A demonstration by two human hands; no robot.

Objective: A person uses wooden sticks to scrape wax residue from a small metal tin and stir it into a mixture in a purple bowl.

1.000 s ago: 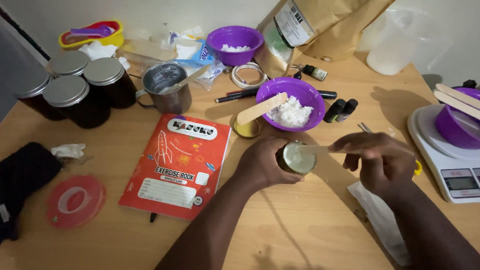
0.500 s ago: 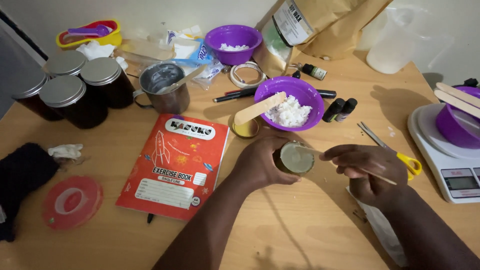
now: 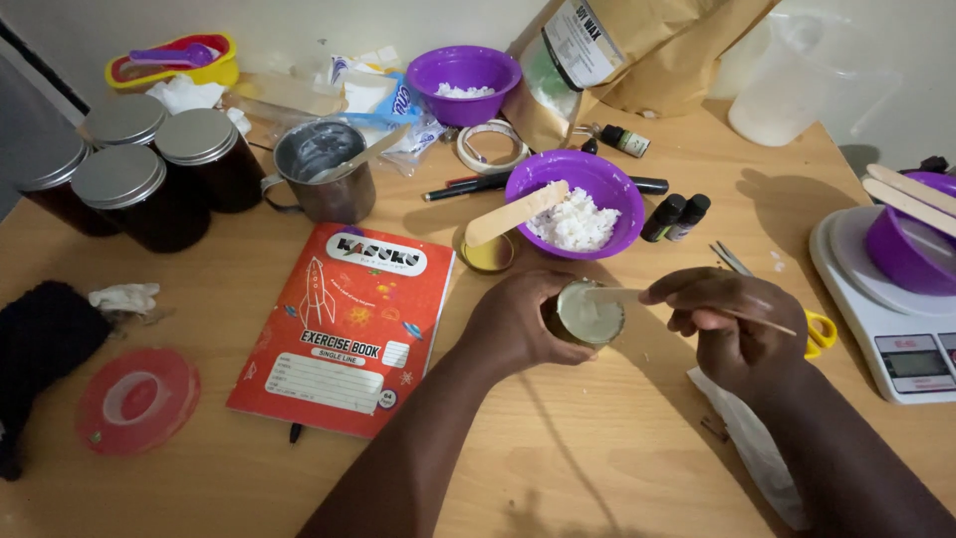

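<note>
The small tin [image 3: 590, 313] sits on the table [image 3: 558, 448], gripped by the left hand [image 3: 520, 321]; the right hand [image 3: 735, 327] lies just right of it; the exercise book [image 3: 345, 326] lies left; a bowl [image 3: 575, 204] stands behind; the scale [image 3: 886, 309] lies far right; three jars [image 3: 139, 169] stand far left.

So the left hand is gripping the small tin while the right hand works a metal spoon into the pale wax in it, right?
Not quite: the head view shows a thin wooden stick, not a metal spoon. The rest holds: the left hand grips the small tin, and the right hand works the stick's tip into the pale wax in it.
</note>
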